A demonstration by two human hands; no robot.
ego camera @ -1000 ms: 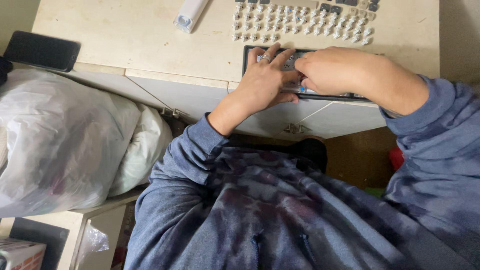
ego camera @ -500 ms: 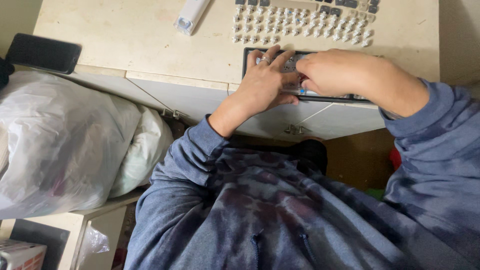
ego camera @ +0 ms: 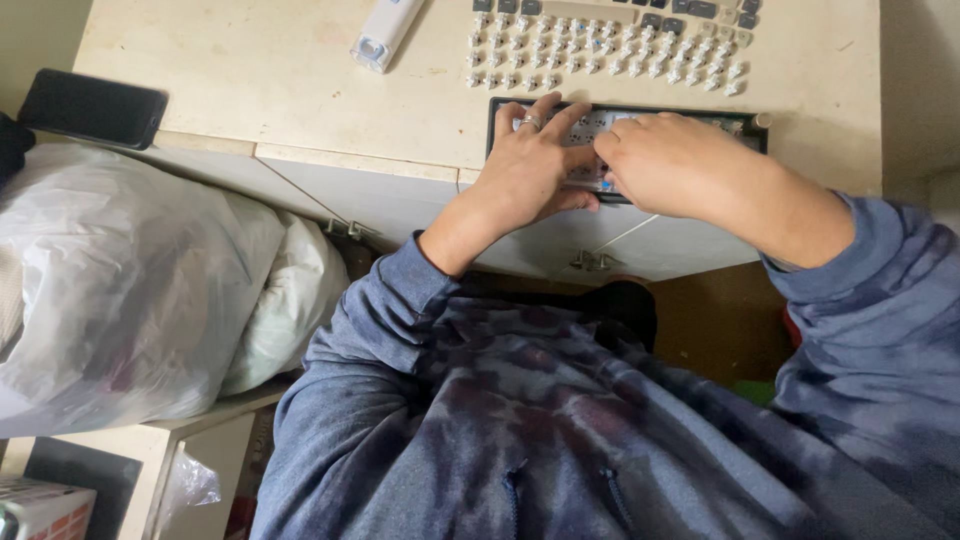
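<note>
Both hands down on a dark keyboard frame [ego camera: 745, 128] at the near edge of a pale counter [ego camera: 260, 80], just above the cabinet doors

Left hand [ego camera: 535, 160] lying flat over the frame's left part, fingers spread apart and pressed to its face, a ring on one finger, thumb tucked along the near edge; gripping nothing

Right hand [ego camera: 665, 160] bent over the frame's middle, fingers curled in together with the tips touching the frame close beside the left hand's fingers; whether anything small is pinched between them cannot be told, tips hidden under the knuckles

Only the frame's top rim and right end showing, the rest covered by the hands

Just behind the frame, farther in on the counter, rows of small pale key switches [ego camera: 600, 55] laid out in lines, apart from the frame, with a few grey keycaps [ego camera: 690, 10] at the upper edge of view

Well to the left, a white oblong device [ego camera: 385, 30] lying tilted on the counter, and a black phone [ego camera: 92, 108] at the counter's left corner

Below, blue mottled sleeves and hooded top [ego camera: 560, 430]; beside the person on the left, bulging white plastic bags [ego camera: 120, 290] on a lower shelf
</note>
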